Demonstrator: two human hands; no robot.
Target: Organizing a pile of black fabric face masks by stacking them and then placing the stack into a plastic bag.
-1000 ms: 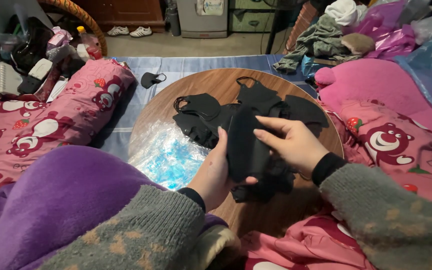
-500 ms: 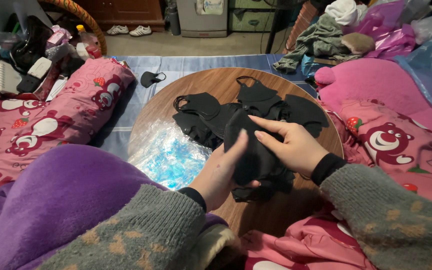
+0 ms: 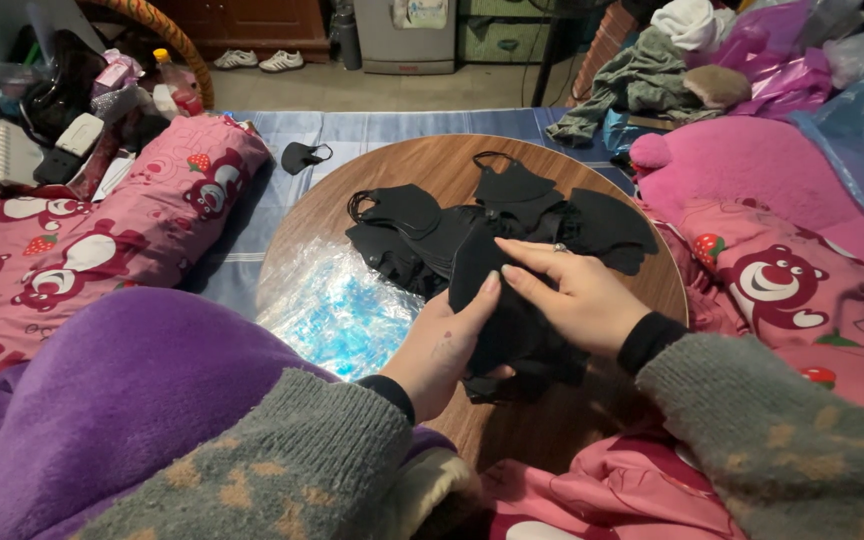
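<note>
A round wooden table point(image 3: 422, 165) carries a spread pile of black face masks point(image 3: 422, 225). Over its near part I hold a stack of black masks point(image 3: 497, 315) between both hands. My left hand point(image 3: 447, 345) grips the stack from the left, thumb up along its edge. My right hand point(image 3: 572, 295) lies over the stack's right side, fingers flat on the top mask. A clear plastic bag with blue print point(image 3: 342, 300) lies on the table to the left of my hands.
One black mask point(image 3: 304, 155) lies on the blue striped mat beyond the table. Pink printed cushions point(image 3: 102, 240) flank the table on both sides. A purple blanket point(image 3: 122, 400) covers my lap. Clutter, clothes and shoes fill the back.
Both hands stay on the mask stack. My right fingers have slid a little left across the top mask, and the stack has shifted slightly.
</note>
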